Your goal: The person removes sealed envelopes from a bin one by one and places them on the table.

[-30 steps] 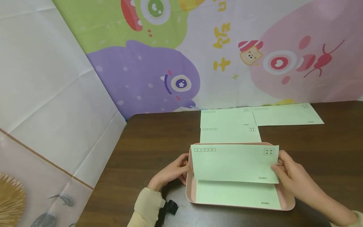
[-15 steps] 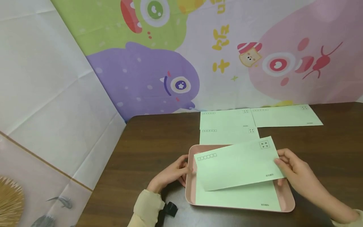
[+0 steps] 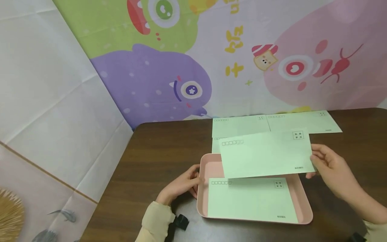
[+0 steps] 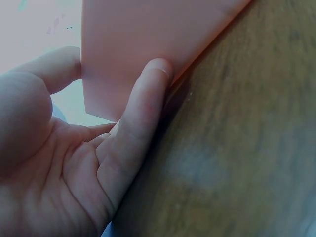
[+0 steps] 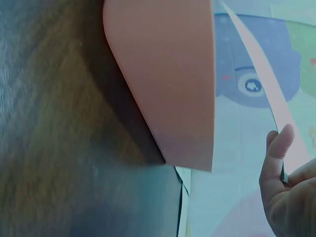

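My right hand (image 3: 334, 171) pinches the right end of a pale green envelope (image 3: 266, 156), thumb in front. The envelope hangs slightly tilted above the back of a pink tray (image 3: 210, 166); its thin edge shows in the right wrist view beside the hand (image 5: 291, 192). Another pale envelope (image 3: 249, 201) lies flat inside the tray; whether more lie under it I cannot tell. At the tray's left side my left hand (image 3: 182, 183) holds the rim. In the left wrist view its thumb and a finger touch the outer tray wall (image 4: 123, 44).
Behind the tray, an envelope (image 3: 235, 129) and a second envelope (image 3: 305, 122) lie side by side along the back table edge. A third envelope (image 3: 215, 146) in front is mostly covered. The dark wooden table (image 3: 151, 161) meets a cartoon-printed cloth (image 3: 169, 84).
The right hand has lifted the envelope up, back and to the right, out over the tray's far rim, uncovering the envelope in the tray. The left hand stays at the tray's side.
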The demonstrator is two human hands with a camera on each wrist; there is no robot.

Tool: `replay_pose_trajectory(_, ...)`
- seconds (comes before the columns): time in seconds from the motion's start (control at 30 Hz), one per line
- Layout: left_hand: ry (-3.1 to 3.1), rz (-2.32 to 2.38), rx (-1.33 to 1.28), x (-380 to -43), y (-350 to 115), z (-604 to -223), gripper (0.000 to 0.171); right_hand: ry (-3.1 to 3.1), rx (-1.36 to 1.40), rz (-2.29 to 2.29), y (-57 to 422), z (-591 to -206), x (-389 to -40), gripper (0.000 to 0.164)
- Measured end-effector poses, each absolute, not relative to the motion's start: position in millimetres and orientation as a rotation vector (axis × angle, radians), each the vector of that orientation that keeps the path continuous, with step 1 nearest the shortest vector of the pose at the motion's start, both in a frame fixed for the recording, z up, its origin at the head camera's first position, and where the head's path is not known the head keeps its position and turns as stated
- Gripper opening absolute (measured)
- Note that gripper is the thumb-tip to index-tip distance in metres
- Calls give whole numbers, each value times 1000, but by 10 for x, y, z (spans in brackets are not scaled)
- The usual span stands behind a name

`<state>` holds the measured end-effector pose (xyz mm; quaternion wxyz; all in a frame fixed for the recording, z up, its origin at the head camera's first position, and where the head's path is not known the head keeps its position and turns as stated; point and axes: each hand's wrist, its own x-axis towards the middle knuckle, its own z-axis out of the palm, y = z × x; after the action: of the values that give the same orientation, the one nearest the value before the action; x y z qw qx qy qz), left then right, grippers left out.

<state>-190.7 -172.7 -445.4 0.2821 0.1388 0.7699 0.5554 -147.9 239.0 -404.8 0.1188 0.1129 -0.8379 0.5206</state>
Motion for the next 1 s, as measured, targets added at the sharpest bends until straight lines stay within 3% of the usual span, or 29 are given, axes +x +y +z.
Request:
replay_pose_trajectory(0.33,2045,1482,369,-1841,-1687,-4248,55,-2242,6,1795,3040,-4769,-1988,43)
replay_pose_trajectory(0.57,2039,1487,365,-1841,-1686,-4249,55,-1892,-95,2127,3201,-4774,-2135,41)
replay_pose_trajectory(0.73,2055,1474,359,-1901,-1733,-4384,57,-1827,-170,2188,3385,-4792,-2243,50)
replay_pose_trajectory(1.0,2047,1488,368,-1917,-1728,-4449,56,-2000,-436,2082,3334,-4340,-2086,57)
